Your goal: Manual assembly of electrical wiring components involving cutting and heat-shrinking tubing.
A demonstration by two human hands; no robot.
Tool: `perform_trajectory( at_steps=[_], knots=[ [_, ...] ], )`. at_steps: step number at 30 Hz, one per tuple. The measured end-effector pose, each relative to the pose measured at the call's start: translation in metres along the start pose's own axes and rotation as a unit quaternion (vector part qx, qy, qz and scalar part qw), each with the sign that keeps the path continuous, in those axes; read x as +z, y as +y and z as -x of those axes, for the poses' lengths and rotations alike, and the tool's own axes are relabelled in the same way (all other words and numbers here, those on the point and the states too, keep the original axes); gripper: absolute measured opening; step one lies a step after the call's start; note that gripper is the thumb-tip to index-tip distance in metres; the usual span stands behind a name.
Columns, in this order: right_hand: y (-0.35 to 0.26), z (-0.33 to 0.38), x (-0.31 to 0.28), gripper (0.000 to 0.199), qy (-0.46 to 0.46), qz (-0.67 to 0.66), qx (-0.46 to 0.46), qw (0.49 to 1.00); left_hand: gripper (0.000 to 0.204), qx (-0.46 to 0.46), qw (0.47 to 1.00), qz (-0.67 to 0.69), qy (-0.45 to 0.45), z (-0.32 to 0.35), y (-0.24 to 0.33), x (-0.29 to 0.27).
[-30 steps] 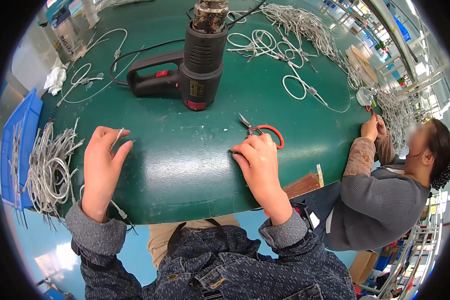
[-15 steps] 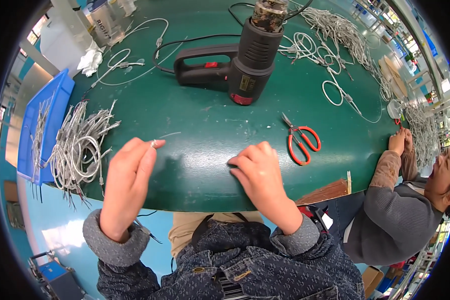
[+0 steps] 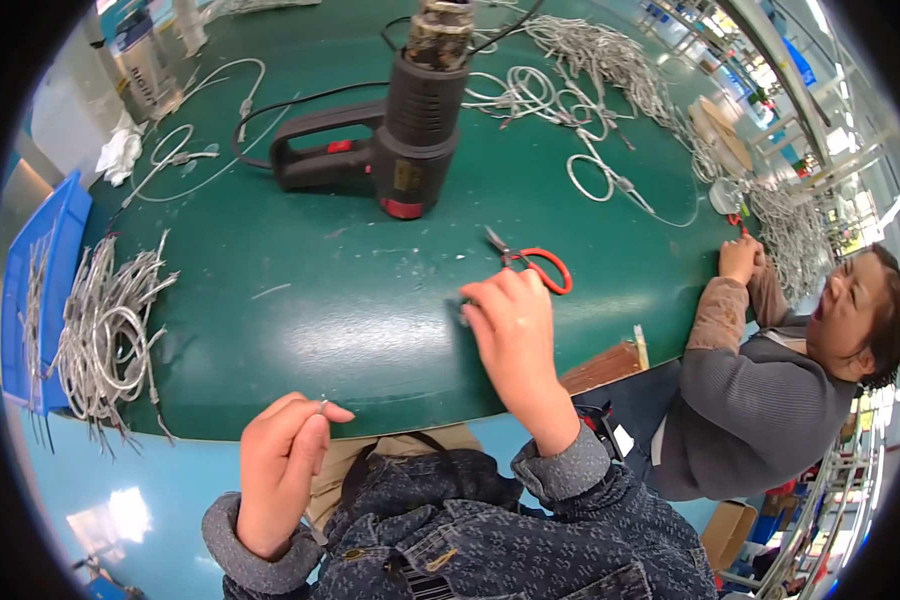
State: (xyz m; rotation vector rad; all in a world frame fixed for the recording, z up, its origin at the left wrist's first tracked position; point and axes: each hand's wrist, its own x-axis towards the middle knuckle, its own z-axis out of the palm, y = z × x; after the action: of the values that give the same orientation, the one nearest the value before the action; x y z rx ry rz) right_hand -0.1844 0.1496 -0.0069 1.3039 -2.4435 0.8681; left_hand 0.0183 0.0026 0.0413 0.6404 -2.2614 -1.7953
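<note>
Our left hand (image 3: 282, 470) has pulled back off the green table (image 3: 300, 330) toward 7 o'clock, fingers pinched on a small metal piece (image 3: 322, 406). Our right hand (image 3: 510, 330) rests fingers together; red-handled scissors (image 3: 535, 265) just beyond, heat gun (image 3: 400, 150) at 12 o'clock.

Single head cam, fisheye, looks steeply down, close over green table (image 3: 370, 330) edge.
</note>
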Motion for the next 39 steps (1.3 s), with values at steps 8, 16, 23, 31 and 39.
perform_trajectory(
  at_steps=[8,16,23,31,39],
  knots=[
    [0.030,0.006,0.000,0.015,0.040,0.051,0.014,0.998,0.022,0.044,0.999,-0.019,0.021,-0.008,-0.010,0.008],
    [0.026,0.005,-0.001,0.015,0.002,0.087,0.042,0.995,0.021,0.019,1.000,0.004,0.006,-0.015,-0.007,0.006],
    [0.019,0.002,0.026,0.002,-0.007,0.147,0.028,0.989,0.025,-0.001,0.999,0.016,0.029,-0.006,-0.029,-0.002],
    [-0.018,0.002,0.039,0.008,0.023,-0.009,-0.027,0.999,0.024,-0.030,0.996,0.078,0.025,-0.012,-0.038,-0.002],
    [-0.032,0.000,0.055,0.011,-0.003,0.046,-0.031,0.998,0.024,-0.039,0.996,0.064,0.053,-0.010,-0.036,-0.005]
  ],
)
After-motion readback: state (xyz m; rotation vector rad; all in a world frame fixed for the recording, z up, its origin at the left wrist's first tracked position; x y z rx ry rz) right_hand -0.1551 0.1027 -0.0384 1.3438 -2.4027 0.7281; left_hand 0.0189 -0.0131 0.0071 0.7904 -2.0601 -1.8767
